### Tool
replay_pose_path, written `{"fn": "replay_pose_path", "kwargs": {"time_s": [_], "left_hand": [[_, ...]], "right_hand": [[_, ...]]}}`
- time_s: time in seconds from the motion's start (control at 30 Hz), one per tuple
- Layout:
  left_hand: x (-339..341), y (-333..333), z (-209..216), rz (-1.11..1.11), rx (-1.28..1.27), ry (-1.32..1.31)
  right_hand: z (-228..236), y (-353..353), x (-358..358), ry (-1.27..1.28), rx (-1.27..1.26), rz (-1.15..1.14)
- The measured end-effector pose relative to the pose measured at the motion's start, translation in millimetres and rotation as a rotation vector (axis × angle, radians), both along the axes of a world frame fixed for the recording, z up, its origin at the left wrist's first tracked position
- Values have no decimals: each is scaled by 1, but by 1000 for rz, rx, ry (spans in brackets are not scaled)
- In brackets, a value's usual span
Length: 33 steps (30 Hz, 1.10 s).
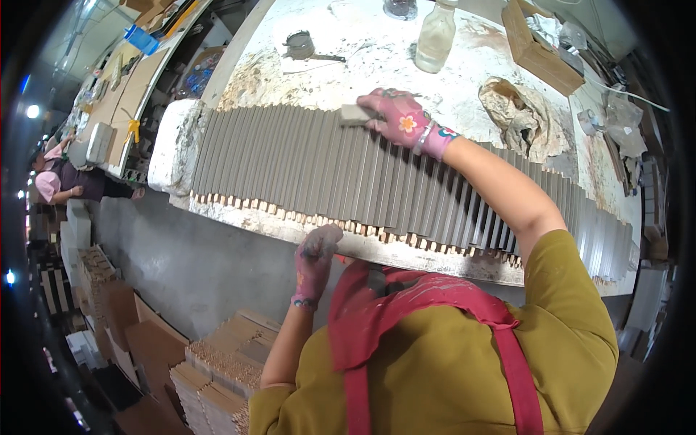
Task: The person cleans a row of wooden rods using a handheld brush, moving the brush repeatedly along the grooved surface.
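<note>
A long row of narrow grey strips [290, 163] lies side by side across the table, with pale wooden ends sticking out along the near edge. In a pink flowered glove, my right hand [403, 125] is closed around a pale grey block [355, 114] at the far ends of the strips. The block's exact kind cannot be made out. My left hand [316, 255], in a matching glove with grey-smeared fingers, is curled closed beside the near wooden ends. Whatever may be inside its fingers is hidden.
The white, stained table [254, 76] holds a clear bottle [436, 40], a dark cup [299, 45] with a flat tool beside it, crumpled paper [515, 116] and a cardboard box [540, 47]. Stacked bundles [217, 377] stand on the floor lower left. Another person [80, 181] works far left.
</note>
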<state>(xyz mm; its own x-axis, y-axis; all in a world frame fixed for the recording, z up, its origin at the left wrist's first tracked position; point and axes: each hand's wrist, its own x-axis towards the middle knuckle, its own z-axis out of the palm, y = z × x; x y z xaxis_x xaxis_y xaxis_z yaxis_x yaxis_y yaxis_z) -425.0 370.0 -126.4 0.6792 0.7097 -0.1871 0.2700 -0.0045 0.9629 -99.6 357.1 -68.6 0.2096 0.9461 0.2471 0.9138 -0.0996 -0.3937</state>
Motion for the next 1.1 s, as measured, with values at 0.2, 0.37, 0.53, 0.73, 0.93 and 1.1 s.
{"fn": "replay_pose_path", "kwargs": {"time_s": [0.2, 0.37, 0.53, 0.73, 0.93, 1.1], "left_hand": [[-6, -16, 1, 182, -235, -90], [10, -32, 5, 312, -280, -136], [1, -40, -9, 387, -291, -227], [20, -52, -6, 312, -344, -318], [-5, -32, -31, 160, 120, 91], [1, -36, -44, 172, -61, -246]], "right_hand": [[7, -48, -82, -21, -106, 651], [-1, -24, -76, 70, 47, 436], [14, -51, -93, -5, -153, 766], [14, -15, -24, -64, -137, 145], [17, -54, -77, -62, -112, 661], [8, -29, -72, 48, -16, 329]]}}
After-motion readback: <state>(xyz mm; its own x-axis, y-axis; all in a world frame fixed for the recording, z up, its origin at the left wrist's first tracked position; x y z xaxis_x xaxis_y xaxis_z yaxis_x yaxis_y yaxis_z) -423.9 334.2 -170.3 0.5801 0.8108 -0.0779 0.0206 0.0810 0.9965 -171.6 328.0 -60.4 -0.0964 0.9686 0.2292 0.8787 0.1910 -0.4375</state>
